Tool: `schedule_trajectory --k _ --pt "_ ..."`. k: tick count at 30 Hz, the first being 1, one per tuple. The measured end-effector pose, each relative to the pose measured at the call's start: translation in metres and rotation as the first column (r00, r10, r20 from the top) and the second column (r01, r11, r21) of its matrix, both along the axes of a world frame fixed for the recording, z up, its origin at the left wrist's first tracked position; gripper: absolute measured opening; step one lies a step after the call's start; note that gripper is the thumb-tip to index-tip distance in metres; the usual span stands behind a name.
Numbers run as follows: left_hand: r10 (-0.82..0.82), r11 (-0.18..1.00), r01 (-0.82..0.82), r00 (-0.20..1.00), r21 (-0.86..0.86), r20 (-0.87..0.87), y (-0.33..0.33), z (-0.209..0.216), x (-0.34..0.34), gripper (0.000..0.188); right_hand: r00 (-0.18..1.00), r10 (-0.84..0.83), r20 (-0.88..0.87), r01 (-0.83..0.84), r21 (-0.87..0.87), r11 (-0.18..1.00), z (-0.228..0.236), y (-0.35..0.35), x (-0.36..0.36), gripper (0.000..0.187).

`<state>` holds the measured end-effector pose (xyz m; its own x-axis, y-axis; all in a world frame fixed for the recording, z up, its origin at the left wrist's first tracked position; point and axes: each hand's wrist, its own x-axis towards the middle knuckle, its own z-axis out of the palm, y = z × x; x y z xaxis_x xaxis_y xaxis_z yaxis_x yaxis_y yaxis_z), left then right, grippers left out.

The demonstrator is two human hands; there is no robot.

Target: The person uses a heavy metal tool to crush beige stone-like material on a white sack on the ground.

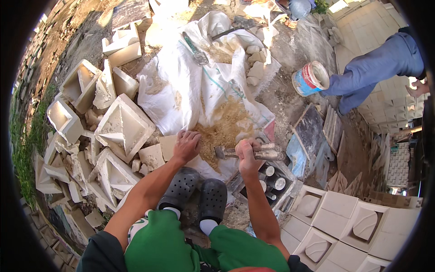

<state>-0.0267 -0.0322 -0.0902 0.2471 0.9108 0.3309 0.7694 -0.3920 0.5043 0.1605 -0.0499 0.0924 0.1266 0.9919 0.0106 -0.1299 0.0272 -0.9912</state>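
My right hand (248,153) is closed round a dust-coated hammer-like tool (269,155), held level, its flat metal head to the left and its thick end to the right. Below it sits a grey crate (291,189) with pale round-ended tools standing inside. My left hand (186,146) is palm down with bent fingers at the right edge of a small cream slab (168,147); whatever lies under the palm is hidden. Between and beyond the hands, tan sand (226,119) lies on a rumpled white woven sack (170,93).
Broken cream moulded blocks (124,122) are heaped at left. Carved blocks (333,213) stand in rows at lower right. A green-handled tool (192,44) lies on the sack. A red-and-blue bucket (312,78) stands beside another person's blue-trousered legs (376,63). Dark boards (309,131) lean at right.
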Motion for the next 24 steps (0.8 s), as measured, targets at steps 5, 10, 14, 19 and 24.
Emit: schedule_trajectory --k 5,10,14,19,24 --pt "0.009 1.0 -0.009 1.0 -0.002 0.006 0.002 -0.005 0.004 0.016 1.0 0.011 -0.015 -0.011 -0.011 1.0 0.005 -0.004 0.009 0.032" --pt "0.02 1.0 -0.02 1.0 0.005 0.003 -0.002 -0.003 -0.007 0.016 0.991 0.089 -0.097 -0.059 0.277 0.959 0.08 -0.017 0.004 0.03" --pt "0.008 1.0 -0.009 1.0 0.014 0.018 -0.004 0.002 -0.005 0.018 0.997 0.004 0.078 -0.024 0.259 0.966 0.078 -0.022 -0.001 0.029" --pt "-0.013 1.0 0.013 0.999 -0.013 0.037 0.0 0.0 0.007 0.022 0.978 -0.165 0.127 0.156 0.074 0.985 0.014 -0.017 0.0 0.03" --pt "0.014 1.0 -0.013 0.999 -0.027 0.049 0.006 0.008 0.001 0.021 0.985 -0.022 -0.172 0.045 0.13 0.99 0.046 -0.001 0.014 0.034"
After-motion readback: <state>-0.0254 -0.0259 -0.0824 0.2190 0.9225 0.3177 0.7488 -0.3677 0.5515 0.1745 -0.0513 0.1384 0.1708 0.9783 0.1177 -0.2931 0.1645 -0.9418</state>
